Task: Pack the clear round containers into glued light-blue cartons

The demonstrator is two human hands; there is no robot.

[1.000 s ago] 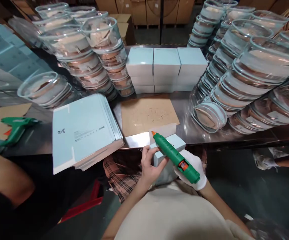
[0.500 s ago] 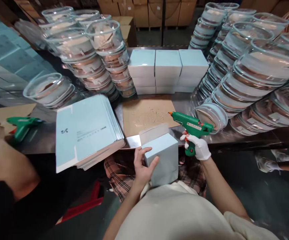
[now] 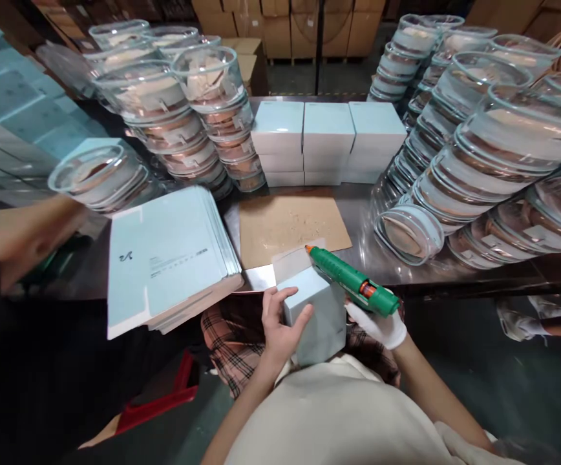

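While the left hand [image 3: 278, 329] clasps the pale blue box [image 3: 315, 316] at six o'clock, the gloved right hand [image 3: 380, 325] grips the glue gun [image 3: 351, 281]; best keep its nozzle along the raised flap [image 3: 296, 261], laying one thin bead

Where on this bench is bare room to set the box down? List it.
Free: the brown mat between the flat cartons and the lone dish; the steel strip right of the mat. Crowded: dish stacks right, dish stacks left, boxes behind. Left hand holds the box; right hand the glue gun.
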